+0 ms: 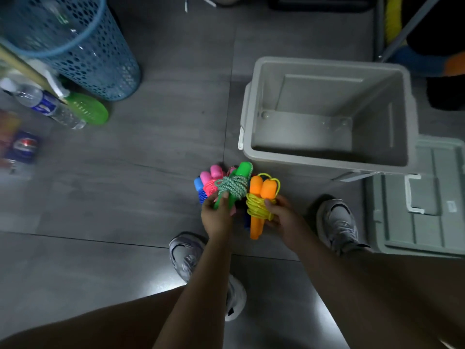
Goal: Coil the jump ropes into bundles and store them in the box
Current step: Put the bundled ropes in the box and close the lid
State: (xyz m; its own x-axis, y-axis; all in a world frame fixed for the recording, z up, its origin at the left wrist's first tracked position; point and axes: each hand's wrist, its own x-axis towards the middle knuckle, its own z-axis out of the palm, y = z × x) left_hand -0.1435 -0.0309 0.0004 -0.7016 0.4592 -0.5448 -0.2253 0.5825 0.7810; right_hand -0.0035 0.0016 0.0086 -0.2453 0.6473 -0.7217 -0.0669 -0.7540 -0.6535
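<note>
My left hand [217, 217] grips a green-handled jump rope bundle [232, 187] wound with speckled green cord. Pressed against it on the left are a pink bundle [211, 176] and a blue bundle [200, 188]. My right hand [283, 217] holds an orange-handled bundle [259, 197] wrapped in yellow cord. All the bundles hang together above the floor, just in front of the near left corner of the open grey box [324, 157], whose inside shows nothing.
The box's grey-green lid [417, 210] lies on the floor to the right. My two shoes [337, 225] stand below the hands. A blue mesh basket [75, 46], a green disc [88, 109], a water bottle [45, 104] and cans sit at the left.
</note>
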